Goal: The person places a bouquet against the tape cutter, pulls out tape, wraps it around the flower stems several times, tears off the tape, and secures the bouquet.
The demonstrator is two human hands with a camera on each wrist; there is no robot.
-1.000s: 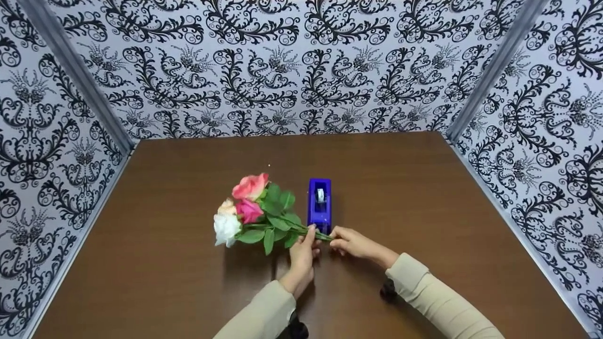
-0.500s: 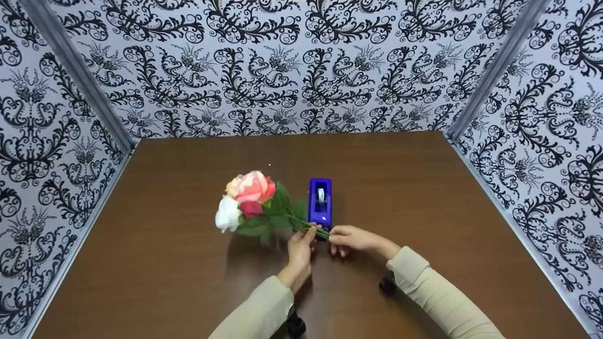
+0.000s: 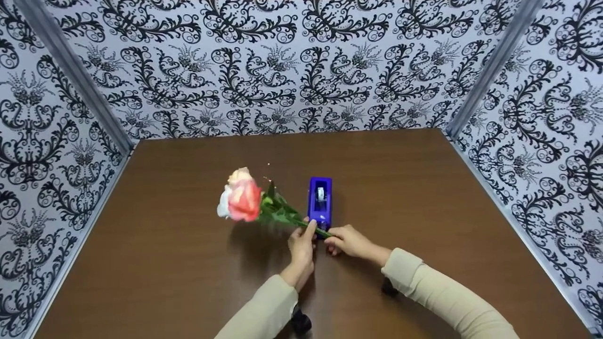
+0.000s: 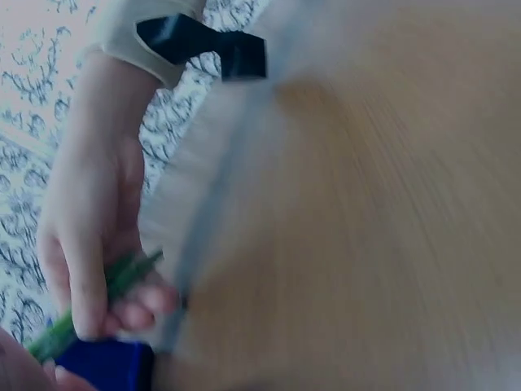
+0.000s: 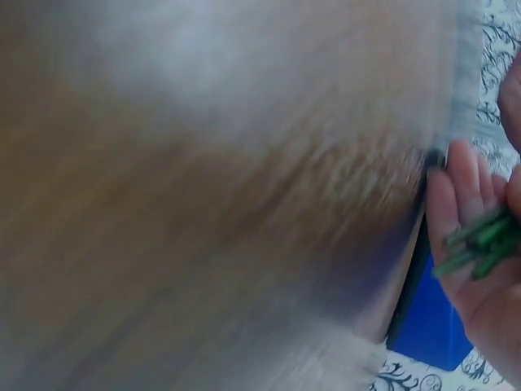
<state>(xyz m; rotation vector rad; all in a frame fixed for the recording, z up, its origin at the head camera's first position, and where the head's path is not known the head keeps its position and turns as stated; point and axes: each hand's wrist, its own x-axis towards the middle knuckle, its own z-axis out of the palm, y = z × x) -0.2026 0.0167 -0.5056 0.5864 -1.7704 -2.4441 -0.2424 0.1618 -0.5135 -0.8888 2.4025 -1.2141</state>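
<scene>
My left hand (image 3: 301,252) grips a bunch of roses (image 3: 244,202) by the stems, thumb on top. The blooms, coral, cream and white, point left above the table, with green leaves (image 3: 281,213) behind them. At the stems' lower end, my right hand (image 3: 352,242) holds the green stems (image 4: 59,334) between thumb and fingers. Cut stem ends (image 5: 487,243) poke out in the right wrist view. Just beyond both hands stands a blue tape dispenser (image 3: 327,200) with a small tape roll (image 3: 321,194); the stems overlap its near end in the head view.
The brown wooden table (image 3: 400,188) is bounded by patterned black-and-white walls (image 3: 301,70) at the back and both sides. Black camera mounts (image 3: 301,322) hang below both sleeves.
The bunch has turned about its stems: the coral rose has swung forward over the others, the pink rose is hidden, and the white one shows less. Both hands stay nearly in place.
</scene>
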